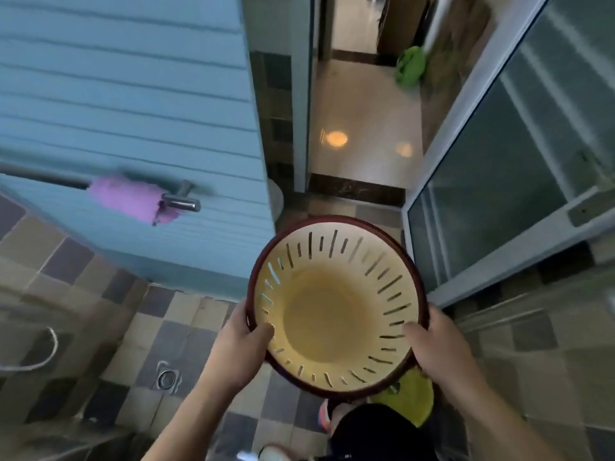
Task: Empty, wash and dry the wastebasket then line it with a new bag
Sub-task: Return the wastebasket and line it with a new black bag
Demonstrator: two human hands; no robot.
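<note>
The wastebasket (pixel 332 314) is round, cream inside with slotted walls and a dark red rim, and it looks empty. I hold it in front of me with its mouth facing up toward the camera. My left hand (pixel 244 341) grips the rim on the left, thumb inside. On the right side my right hand (pixel 436 344) clasps the rim, thumb also over the edge.
A blue slatted wall has a metal towel bar (pixel 181 202) with a purple cloth (pixel 128 201). The checkered tile floor has a drain (pixel 166 377). A glass sliding door (pixel 499 181) stands right of an open doorway. A green bag (pixel 411 69) lies beyond; a yellow object (pixel 416 397) sits under the basket.
</note>
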